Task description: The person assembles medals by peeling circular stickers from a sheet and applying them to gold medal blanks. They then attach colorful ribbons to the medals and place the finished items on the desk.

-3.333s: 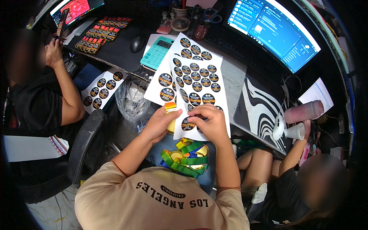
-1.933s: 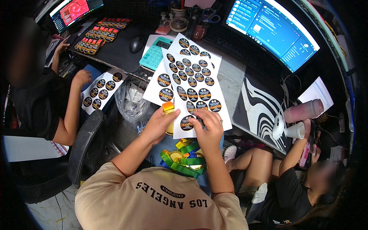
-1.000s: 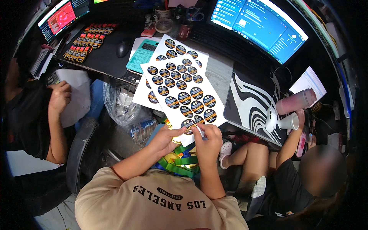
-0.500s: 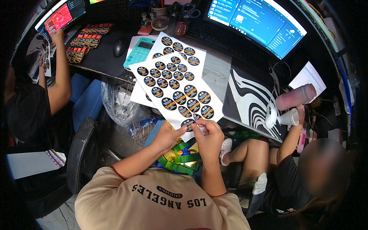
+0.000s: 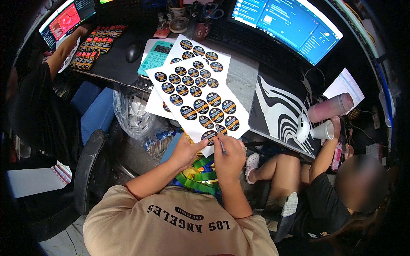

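Observation:
A white sheet of round black stickers (image 5: 194,98) with orange and white print is held out before me. My left hand (image 5: 187,152) grips its near corner, thumb on top. A bit of gold edge shows by those fingers, mostly hidden under the sheet. At the same corner, the fingers of my right hand (image 5: 229,158) are pinched at the rim of the nearest round sticker (image 5: 209,137). Whether that sticker's edge is lifted I cannot tell. Gold medals with green and blue ribbons (image 5: 200,178) lie in my lap, below my hands.
Another sticker sheet (image 5: 220,48) and a teal calculator (image 5: 154,56) lie on the desk beyond. Finished-looking medals (image 5: 100,40) sit in rows at the left, near a co-worker's arm (image 5: 62,53). A white cup (image 5: 321,130) and a seated person are at the right.
My right hand has turned slightly, its fingers now closer together at the sheet's corner. The sheet has tilted a little. The left co-worker's arm has lowered and shifted; the medal rows have shifted slightly.

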Motion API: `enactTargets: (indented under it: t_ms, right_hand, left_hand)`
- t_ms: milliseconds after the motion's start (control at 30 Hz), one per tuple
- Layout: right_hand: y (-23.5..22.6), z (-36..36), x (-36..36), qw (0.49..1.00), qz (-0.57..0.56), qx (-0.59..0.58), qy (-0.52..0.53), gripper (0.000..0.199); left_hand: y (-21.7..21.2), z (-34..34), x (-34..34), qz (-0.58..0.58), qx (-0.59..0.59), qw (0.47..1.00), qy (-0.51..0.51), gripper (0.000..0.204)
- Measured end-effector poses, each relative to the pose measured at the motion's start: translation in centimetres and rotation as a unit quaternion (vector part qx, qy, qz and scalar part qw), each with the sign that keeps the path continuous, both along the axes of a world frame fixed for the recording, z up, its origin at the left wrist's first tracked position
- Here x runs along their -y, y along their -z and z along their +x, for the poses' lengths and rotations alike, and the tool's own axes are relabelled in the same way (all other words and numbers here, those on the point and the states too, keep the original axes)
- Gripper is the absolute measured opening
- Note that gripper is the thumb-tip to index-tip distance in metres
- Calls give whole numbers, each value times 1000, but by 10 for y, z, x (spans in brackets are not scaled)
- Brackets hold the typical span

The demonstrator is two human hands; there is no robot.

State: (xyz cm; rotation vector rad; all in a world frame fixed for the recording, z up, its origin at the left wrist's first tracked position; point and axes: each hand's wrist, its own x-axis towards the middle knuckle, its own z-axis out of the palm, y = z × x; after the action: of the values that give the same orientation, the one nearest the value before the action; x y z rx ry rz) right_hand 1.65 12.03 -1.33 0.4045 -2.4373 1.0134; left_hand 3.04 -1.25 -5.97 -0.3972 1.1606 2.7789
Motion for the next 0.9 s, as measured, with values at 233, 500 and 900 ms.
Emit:
enactTargets:
  t_ms: [233, 500, 900]
  right_hand:
    - [5, 1, -3, 998, 51, -28, -22, 18]
    - [6, -1, -8, 990, 109, -70, -56, 19]
    - [4, -3, -14, 981, 148, -87, -96, 20]
  left_hand:
    - [-5, 2, 3, -13, -2, 1000, 2, 48]
    - [-8, 4, 3, -9, -7, 1000, -8, 46]
    - [-16, 4, 3, -4, -5, 1000, -4, 45]
